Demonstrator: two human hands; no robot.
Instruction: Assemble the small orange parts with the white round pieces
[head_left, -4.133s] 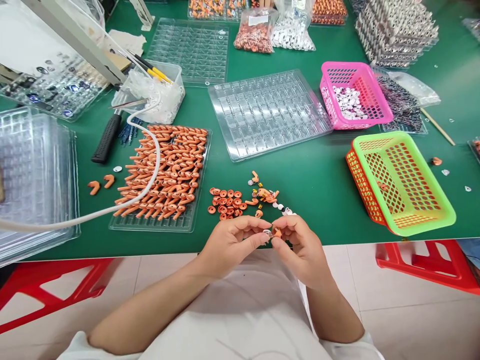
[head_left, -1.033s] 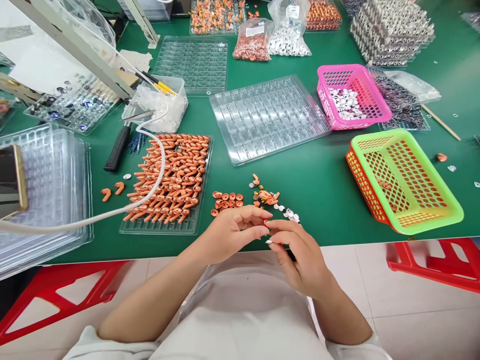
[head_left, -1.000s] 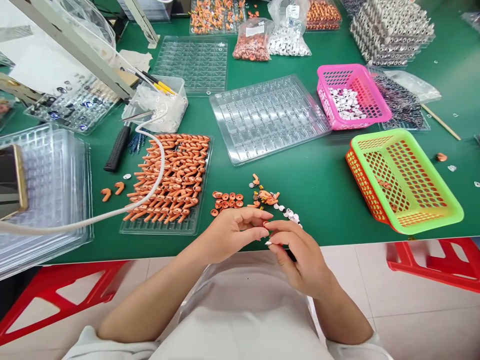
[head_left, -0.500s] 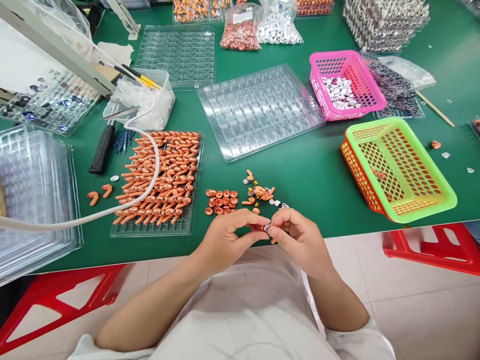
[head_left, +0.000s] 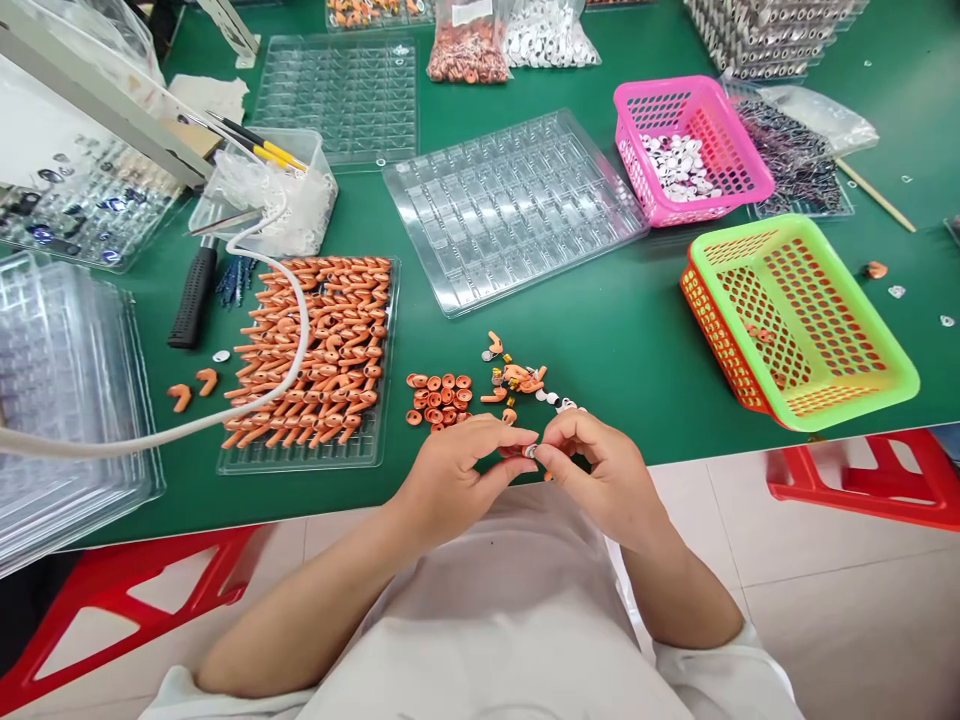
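At the table's front edge, my left hand [head_left: 456, 472] and my right hand [head_left: 609, 478] meet fingertip to fingertip. Both are closed in a pinch on a small round earbud part [head_left: 530, 452], silvery with an orange edge and mostly covered by the fingers. An orange piece shows just beneath my right fingers. Beyond the hands lies a loose cluster of orange earbud shells [head_left: 521, 378] with small yellow and white bits. To its left are several round orange earbud caps [head_left: 441, 398]. A clear tray [head_left: 364, 452] farther left carries rows of orange stemmed earbud shells [head_left: 322, 340].
A white cable [head_left: 303, 330] arches over the filled tray. Another clear tray [head_left: 510, 210] lies ahead. On the right stand a pink basket [head_left: 630, 120] with white discs and a green basket [head_left: 892, 385] with some orange parts. A black-handled tool [head_left: 193, 300] lies left.
The camera view has shifted slightly, so the table items appear a little displaced. Both hands keep their pinch on the small part, with only slight finger movement.
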